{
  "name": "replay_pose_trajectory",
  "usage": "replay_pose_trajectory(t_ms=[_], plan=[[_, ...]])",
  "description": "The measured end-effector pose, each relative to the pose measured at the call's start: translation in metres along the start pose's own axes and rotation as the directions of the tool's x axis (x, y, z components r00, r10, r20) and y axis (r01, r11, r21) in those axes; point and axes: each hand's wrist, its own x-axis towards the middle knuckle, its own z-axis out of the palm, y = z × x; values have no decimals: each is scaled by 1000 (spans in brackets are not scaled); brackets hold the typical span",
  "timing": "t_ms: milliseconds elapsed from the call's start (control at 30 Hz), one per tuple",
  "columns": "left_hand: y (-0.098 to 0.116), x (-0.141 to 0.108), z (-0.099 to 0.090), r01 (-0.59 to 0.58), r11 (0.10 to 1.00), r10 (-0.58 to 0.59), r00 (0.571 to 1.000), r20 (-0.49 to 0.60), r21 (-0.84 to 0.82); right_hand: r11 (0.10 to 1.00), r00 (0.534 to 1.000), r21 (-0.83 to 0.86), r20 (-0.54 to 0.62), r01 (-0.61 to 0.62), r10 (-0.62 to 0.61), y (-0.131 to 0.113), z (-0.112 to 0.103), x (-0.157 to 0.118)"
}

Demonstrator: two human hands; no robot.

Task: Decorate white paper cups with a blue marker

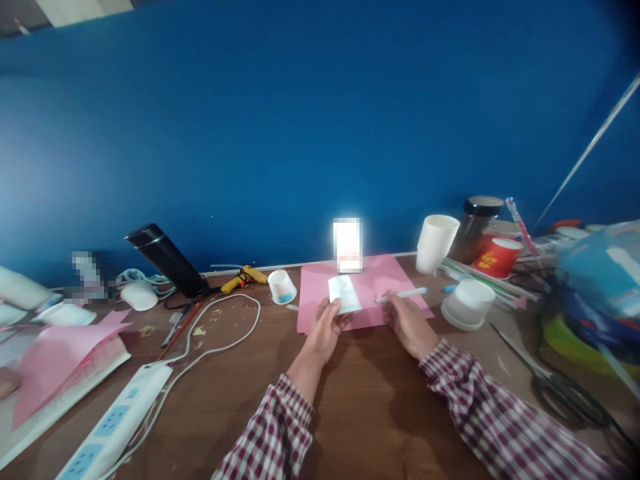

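Between the thumb and fingers of my left hand (325, 330) is a small white card (344, 293) with faint blue-green drawing on it, tilted up over the pink paper (313, 287). My right hand (404, 321) pinches a whitish pen (413, 293) near the paper's right part. The pen's thin end points left toward the card, with a gap between them. Behind the card, a bright, blurred-out upright rectangle (348, 243) stands at the back of the pink paper.
Left of the paper are a paper cup (282, 287), a yellow glue gun (244, 279), a black bottle (167, 259), a looping cable and a power strip (117, 423). To the right stand white cups (437, 243), a red cup (499, 258), a lidded jar (475, 227) and scissors (555, 387).
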Motion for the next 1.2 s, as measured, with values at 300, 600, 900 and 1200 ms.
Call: replay_pose_trajectory(t_ms=[300,600,900,1200], plan=[[1,-1,2,-11,1000,11,1000,17,7,1000,1000,-6,-2,-2,2,2,-1,1],[-3,-11,3,-92,991,87,995,50,102,999,1000,-30,-17,25,-26,2,0,-2],[-10,-37,12,44,995,-46,999,12,84,987,990,-102,-49,125,-130,6,0,-8],[-7,-34,4,72,997,-73,997,41,13,904,928,-266,-71,336,-366,6,0,-17]])
